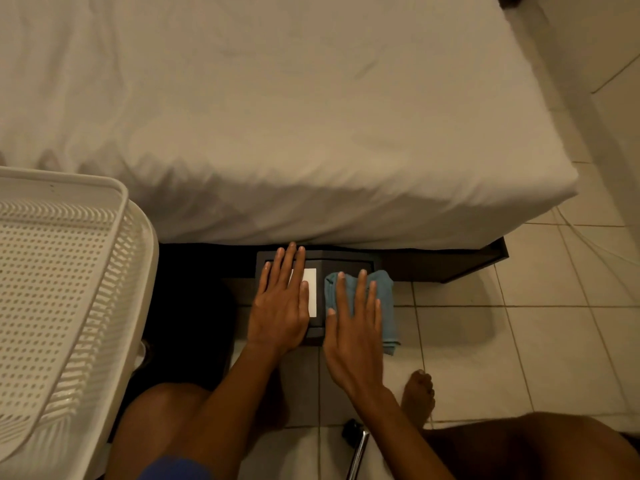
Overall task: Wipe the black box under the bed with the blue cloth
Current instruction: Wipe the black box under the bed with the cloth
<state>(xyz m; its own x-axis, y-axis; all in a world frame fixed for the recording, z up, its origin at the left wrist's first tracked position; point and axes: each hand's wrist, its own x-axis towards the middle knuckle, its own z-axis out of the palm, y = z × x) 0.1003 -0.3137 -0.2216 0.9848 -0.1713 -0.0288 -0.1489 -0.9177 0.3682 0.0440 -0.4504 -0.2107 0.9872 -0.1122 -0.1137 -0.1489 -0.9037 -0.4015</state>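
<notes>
The black box (317,263) lies on the floor, half out from under the bed (277,116), with a white label on its top. My left hand (280,306) rests flat on the box's left part, fingers spread, partly covering the label. My right hand (353,327) lies flat, fingers extended, on the folded blue cloth (386,306). The cloth covers the box's right side and hangs over its right edge toward the floor.
A white perforated plastic basket (62,289) stands at the left. Beige floor tiles (519,323) stretch to the right. My knees and a bare foot (419,396) are at the bottom, with a metal pole (358,452) between them. The dark bed frame (467,261) runs behind the box.
</notes>
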